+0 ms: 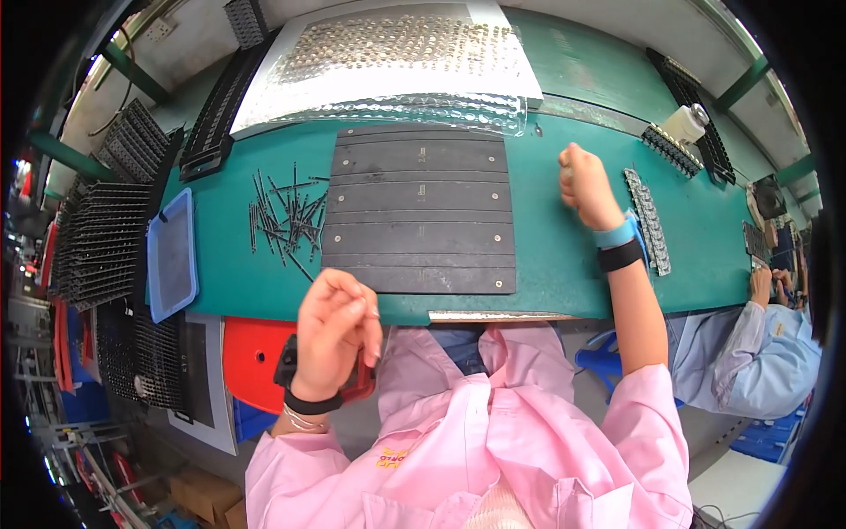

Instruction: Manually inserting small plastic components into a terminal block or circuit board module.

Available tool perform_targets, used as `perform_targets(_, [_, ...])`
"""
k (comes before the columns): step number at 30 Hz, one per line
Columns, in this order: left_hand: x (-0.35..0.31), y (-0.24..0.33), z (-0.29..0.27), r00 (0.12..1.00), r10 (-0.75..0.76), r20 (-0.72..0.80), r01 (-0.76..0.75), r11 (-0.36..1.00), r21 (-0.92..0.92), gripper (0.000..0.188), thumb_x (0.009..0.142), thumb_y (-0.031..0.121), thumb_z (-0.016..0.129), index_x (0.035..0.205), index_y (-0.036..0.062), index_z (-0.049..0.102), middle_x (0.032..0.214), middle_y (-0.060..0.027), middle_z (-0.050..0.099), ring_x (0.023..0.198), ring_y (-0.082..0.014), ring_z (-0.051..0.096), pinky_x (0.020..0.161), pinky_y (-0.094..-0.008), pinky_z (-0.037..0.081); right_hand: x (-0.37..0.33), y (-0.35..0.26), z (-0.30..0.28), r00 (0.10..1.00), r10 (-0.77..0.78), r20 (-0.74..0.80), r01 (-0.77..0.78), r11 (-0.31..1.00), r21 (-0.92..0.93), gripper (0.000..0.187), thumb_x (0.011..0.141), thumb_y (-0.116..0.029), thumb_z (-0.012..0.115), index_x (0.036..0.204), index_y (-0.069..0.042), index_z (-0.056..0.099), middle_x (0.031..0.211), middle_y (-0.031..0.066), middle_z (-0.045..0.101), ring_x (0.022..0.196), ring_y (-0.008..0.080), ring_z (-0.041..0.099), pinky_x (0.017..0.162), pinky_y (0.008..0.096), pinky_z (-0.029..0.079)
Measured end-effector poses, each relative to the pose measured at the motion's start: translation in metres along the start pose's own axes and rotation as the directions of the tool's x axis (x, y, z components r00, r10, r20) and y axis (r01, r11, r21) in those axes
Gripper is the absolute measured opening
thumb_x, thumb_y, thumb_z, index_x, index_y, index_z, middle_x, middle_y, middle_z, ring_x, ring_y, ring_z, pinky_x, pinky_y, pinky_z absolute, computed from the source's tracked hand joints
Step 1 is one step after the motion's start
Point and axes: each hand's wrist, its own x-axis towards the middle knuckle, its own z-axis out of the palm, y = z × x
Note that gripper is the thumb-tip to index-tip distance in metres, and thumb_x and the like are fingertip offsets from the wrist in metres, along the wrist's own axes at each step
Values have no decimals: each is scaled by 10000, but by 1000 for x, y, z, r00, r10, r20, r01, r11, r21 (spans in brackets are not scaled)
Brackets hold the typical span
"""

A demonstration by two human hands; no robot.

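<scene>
My left hand [335, 328] is raised at the table's front edge, by the lower left corner of a black slab [421, 210] with screws in it. Its fingers are curled with the fingertips together; whatever they might hold is too small to make out. Left of the slab lies a loose pile of thin black rods [291, 216]. My right hand [586, 183] is closed in a fist over the green table, right of the slab, and hides anything inside it. Beside my right wrist lies a grey segmented strip [648, 220].
Behind the slab, a clear plastic sheet [397, 44] bears many small round metal pieces. A blue tray [174, 256] sits at the left edge near black racks [106, 234]. A white bottle [686, 123] stands far right. Another person in light blue [749, 361] sits at the right.
</scene>
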Motion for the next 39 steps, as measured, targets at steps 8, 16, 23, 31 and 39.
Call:
perform_targets(8, [107, 72, -1, 992, 116, 48, -125, 878, 462, 158, 807, 90, 484, 940, 6, 468, 774, -85, 524, 541, -124, 525, 395, -205, 418, 1, -7, -19, 937, 100, 334, -344, 416, 842, 213, 855, -198, 353, 667, -101, 377, 520, -45, 295, 395, 39, 208, 304, 167, 160])
perform_targets(16, [314, 17, 35, 811, 272, 517, -529, -34, 848, 172, 730, 145, 569, 848, 25, 604, 775, -120, 611, 701, -211, 590, 630, -309, 457, -7, -7, 10, 918, 214, 334, -396, 550, 735, 267, 874, -294, 397, 684, -106, 399, 542, -46, 317, 403, 31, 223, 321, 153, 156])
perform_targets(23, [379, -21, 61, 758, 71, 648, -619, -234, 750, 134, 692, 82, 567, 802, 20, 615, 745, -146, 603, 718, -261, 587, 630, -311, 458, -16, -10, 10, 925, 189, 329, -376, 565, 734, 259, 876, -283, 393, 688, -104, 401, 544, -46, 315, 412, 30, 218, 336, 164, 152])
perform_targets(31, [373, -11, 70, 718, -89, 691, -664, -386, 641, 81, 703, 31, 505, 744, 20, 573, 746, -108, 590, 741, -249, 568, 634, -314, 448, -17, -11, 5, 937, 169, 305, -348, 515, 784, 251, 878, -268, 388, 693, -98, 401, 541, -44, 312, 419, 35, 218, 348, 172, 159])
perform_targets(39, [375, -7, 72, 640, -119, 759, -728, -408, 550, 45, 714, 46, 512, 731, 24, 547, 741, -80, 568, 790, -238, 532, 635, -321, 435, -16, -8, 4, 947, 147, 286, -320, 513, 797, 240, 877, -256, 391, 701, -93, 404, 544, -40, 319, 423, 38, 226, 352, 173, 174])
